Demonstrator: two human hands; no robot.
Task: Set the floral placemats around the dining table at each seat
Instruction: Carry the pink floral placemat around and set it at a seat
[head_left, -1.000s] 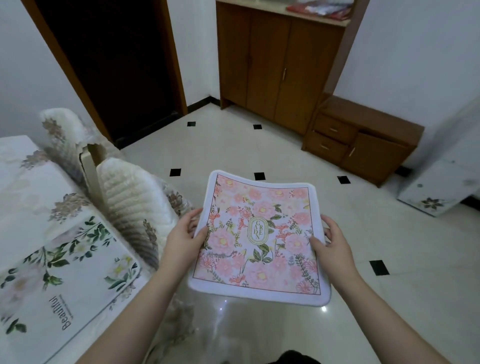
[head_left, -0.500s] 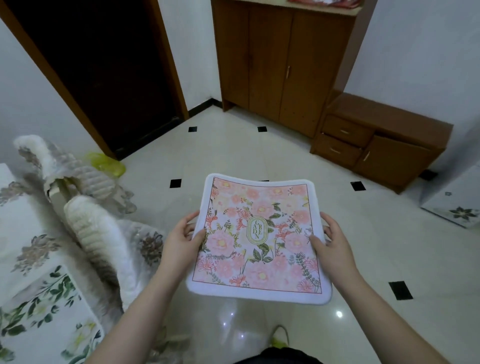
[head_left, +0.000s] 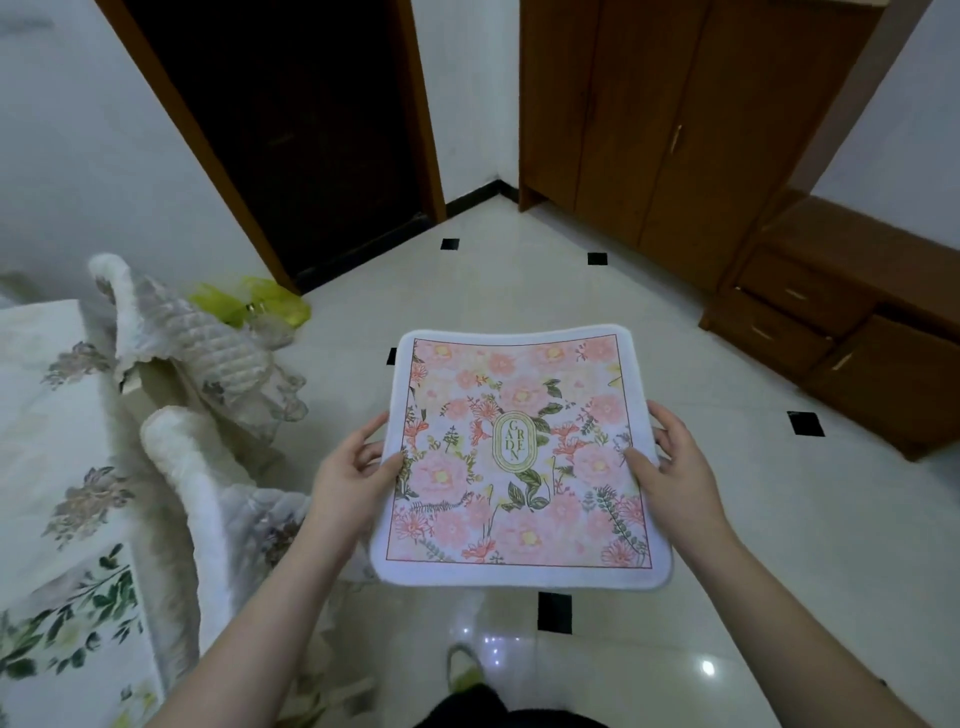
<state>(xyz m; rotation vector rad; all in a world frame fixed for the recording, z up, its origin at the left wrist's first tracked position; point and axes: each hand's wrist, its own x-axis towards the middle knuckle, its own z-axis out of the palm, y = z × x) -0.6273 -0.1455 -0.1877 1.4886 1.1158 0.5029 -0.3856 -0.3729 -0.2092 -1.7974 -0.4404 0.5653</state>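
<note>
Gripping pink floral placemat (head_left: 519, 457) | left hand (head_left: 353, 470) pinches left edge | right hand (head_left: 675, 467) pinches right edge, fingers curled beneath

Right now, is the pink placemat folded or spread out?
Spread out: the placemat shows its whole printed face, held flat over the floor by the left hand and right hand at its side edges.

Left hand (head_left: 350, 470) and right hand (head_left: 675, 467) holding pink floral placemat (head_left: 519, 457) by its sides, above tiled floor (head_left: 779, 519)
</note>
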